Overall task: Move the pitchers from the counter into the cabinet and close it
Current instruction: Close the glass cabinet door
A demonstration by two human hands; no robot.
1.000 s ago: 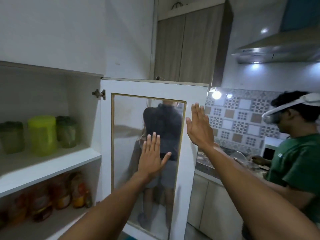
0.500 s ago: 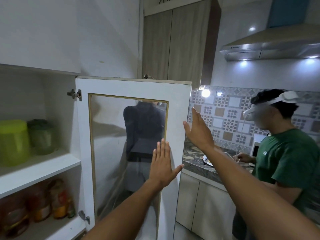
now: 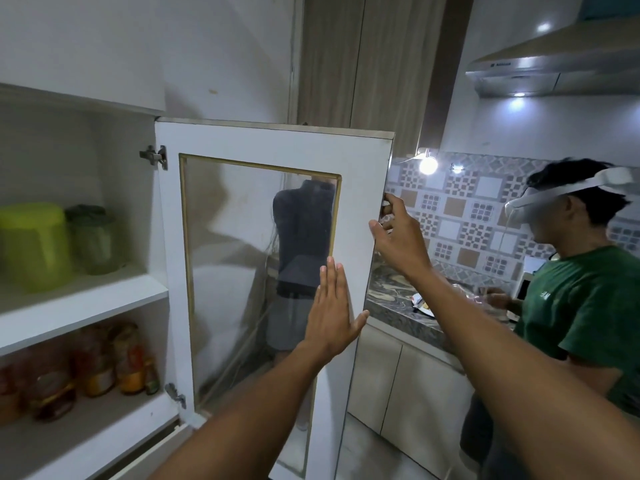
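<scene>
The white cabinet door [image 3: 360,161] with a mirrored glass pane stands swung wide open at the centre. My left hand [image 3: 330,311] lies flat with straight fingers against the door's inner face near its free edge. My right hand [image 3: 398,233] curls its fingers round the free edge of the door at mid height. Inside the cabinet, a lime-green pitcher [image 3: 33,245] and a darker green pitcher [image 3: 95,239] stand side by side on the upper shelf [image 3: 104,299].
Several jars and bottles [image 3: 93,362] fill the lower shelf. A person in a green shirt [image 3: 585,313] with a white headset stands at the stone counter [image 3: 398,310] on the right. A range hood [image 3: 554,67] hangs above; wooden cupboards [image 3: 363,64] sit behind the door.
My right hand moved from open air to the door's free edge and curled round it. My left hand slid across the pane to the door frame. The view shifted right.
</scene>
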